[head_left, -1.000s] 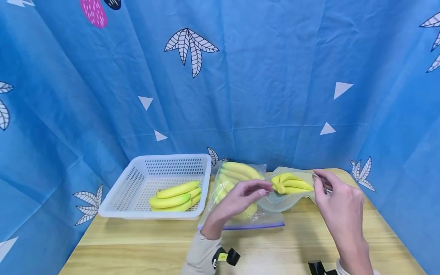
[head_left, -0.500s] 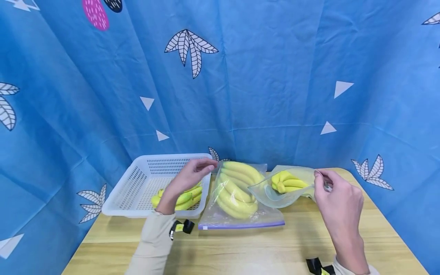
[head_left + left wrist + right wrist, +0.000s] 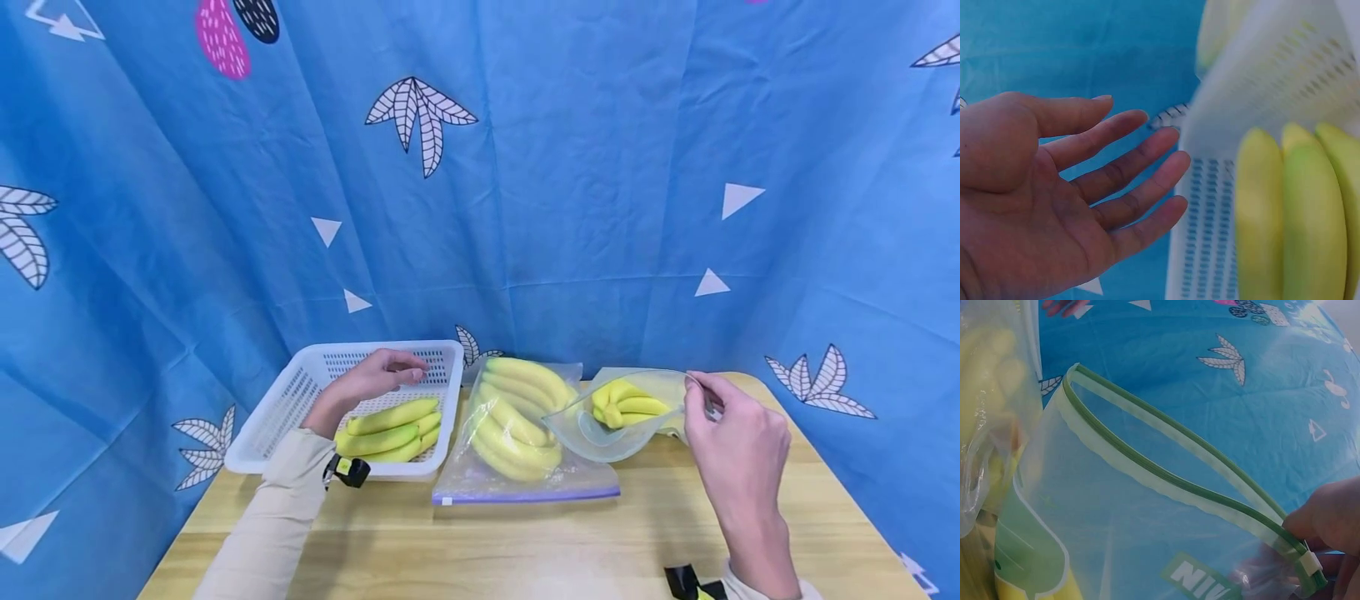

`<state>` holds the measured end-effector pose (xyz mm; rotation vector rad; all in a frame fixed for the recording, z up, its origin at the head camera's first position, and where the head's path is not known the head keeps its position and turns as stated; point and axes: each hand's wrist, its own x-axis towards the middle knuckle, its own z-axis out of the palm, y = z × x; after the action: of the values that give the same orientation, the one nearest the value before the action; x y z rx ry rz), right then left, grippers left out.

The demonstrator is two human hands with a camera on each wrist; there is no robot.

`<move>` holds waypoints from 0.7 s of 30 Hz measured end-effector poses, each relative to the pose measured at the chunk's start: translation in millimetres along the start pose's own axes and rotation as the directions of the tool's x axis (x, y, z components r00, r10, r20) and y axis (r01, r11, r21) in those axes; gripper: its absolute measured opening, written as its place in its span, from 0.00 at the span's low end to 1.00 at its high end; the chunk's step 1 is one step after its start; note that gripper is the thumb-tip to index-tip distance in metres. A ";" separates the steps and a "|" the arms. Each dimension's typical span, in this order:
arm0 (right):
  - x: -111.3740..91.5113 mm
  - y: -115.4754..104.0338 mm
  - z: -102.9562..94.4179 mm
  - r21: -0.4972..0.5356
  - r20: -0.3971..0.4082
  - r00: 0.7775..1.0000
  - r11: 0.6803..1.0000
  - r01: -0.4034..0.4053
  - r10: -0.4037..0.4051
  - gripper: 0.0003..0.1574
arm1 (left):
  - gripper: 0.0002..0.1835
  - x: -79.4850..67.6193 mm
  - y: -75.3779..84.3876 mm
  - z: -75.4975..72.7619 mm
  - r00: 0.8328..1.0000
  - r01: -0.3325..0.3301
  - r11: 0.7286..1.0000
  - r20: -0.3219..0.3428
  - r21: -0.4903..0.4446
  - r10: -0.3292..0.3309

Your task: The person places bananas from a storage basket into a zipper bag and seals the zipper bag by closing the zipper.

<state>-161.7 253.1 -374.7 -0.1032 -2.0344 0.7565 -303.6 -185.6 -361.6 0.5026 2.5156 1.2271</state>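
Note:
My left hand [image 3: 380, 373] hovers over the white perforated basket [image 3: 258, 417], palm and fingers extended and nothing in them. Below it in the basket lies a bunch of bananas [image 3: 390, 433]; the left wrist view shows these bananas [image 3: 1313, 219] to the right of the fingers. My right hand [image 3: 738, 433] pinches the corner of a clear zipper bag [image 3: 607, 446] beside its slider. That bag's green-edged mouth [image 3: 1166, 478] gapes in the right wrist view. Yellow bananas [image 3: 626, 402] show through the gaping bag in the head view.
Between the basket and the held bag lies a purple-zippered bag [image 3: 525, 492] with bananas inside, flat on the wooden table [image 3: 480, 550]. A blue patterned curtain [image 3: 600, 167] hangs behind and along both sides.
My left hand has left the mouth of the clear bag and moved left, over the purple-zippered bag, to above the basket. The right hand keeps its pinch on the bag corner.

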 end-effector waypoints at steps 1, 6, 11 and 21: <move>-0.1 0.7 -0.2 0.000 0.003 1.000 1.000 -0.001 0.001 0.10 | 0.19 0.4 -3.7 -1.4 1.000 0.008 1.000 0.003 0.011 -0.008; 0.5 3.2 -1.4 0.005 0.017 1.000 1.000 -0.010 0.010 0.10 | 0.18 -1.5 -14.9 -12.7 1.000 0.019 0.993 0.022 0.120 -0.022; 3.1 3.1 -0.7 0.010 0.042 0.999 1.000 -0.020 0.019 0.10 | 0.19 -7.5 -21.1 -28.0 0.997 0.059 0.971 0.038 0.233 -0.070; 6.1 5.0 -2.8 0.014 0.049 0.999 1.000 -0.015 0.014 0.10 | 0.18 -11.7 -41.6 -46.7 0.988 0.055 0.942 0.116 0.331 -0.099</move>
<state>-164.0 260.7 -371.8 -0.0918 -2.0767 0.7894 -319.7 -247.0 -365.9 0.5340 2.6067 0.7235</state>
